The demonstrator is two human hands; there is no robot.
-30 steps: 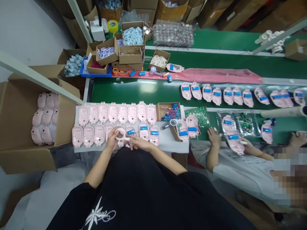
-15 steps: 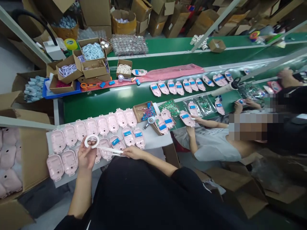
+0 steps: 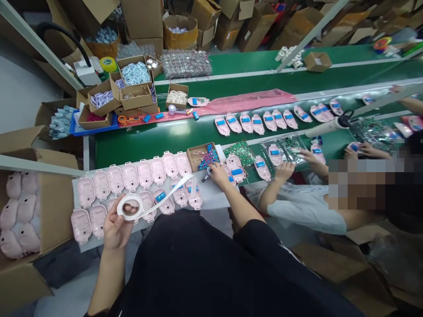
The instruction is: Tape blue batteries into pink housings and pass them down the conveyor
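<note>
My left hand [image 3: 117,226] is closed round a roll of white tape [image 3: 141,207], its fingers through and behind the ring. A loose strip of tape [image 3: 173,190] runs off the roll to the right, above pink plastic shells that hold blue battery packs [image 3: 161,197]. My right hand [image 3: 218,175] has its fingers curled down at the near corner of a cardboard box [image 3: 193,164] with wired blue batteries. A small dark metal tool [image 3: 206,175], like nail clippers, lies at its fingertips; what the fingers grip is hidden.
Rows of pink shells [image 3: 115,177] cover the pale work surface. Green circuit boards [image 3: 239,152] lie beyond the box. A co-worker's hands [image 3: 284,171] are close on the right. Shells with batteries line the green bench [image 3: 148,143]. An open carton of shells [image 3: 56,207] stands left.
My right hand has let go of the tape strip and moved right to the battery box. The strip now hangs loose from the roll. The co-worker's hands have left the nearby shell.
</note>
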